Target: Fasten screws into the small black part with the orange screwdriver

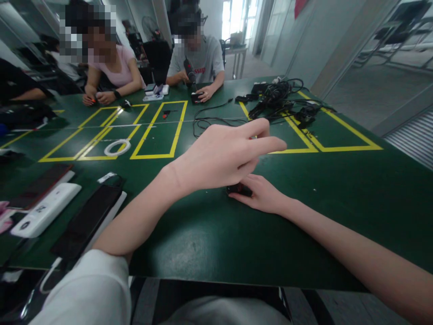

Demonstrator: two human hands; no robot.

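My left hand point(223, 153) is raised over the table in front of me, reaching across above my right hand. Its fingers are bent and drawn together. A tiny coloured speck shows between them, too small to name, and the thumb is mostly hidden. Lower down, my right hand point(265, 193) rests at the tabletop with thumb and fingers closed around a small black object point(241, 189) with a bit of red on it. My left hand covers part of that object, so its kind does not show.
The green table point(189, 253) bears yellow tape outlines and a white tape roll point(117, 147). Tangled black cables point(277, 99) lie at far right. Power banks and a phone point(89, 216) lie at left. Across sit two people, one holding a black power screwdriver point(190, 72) over a black part.
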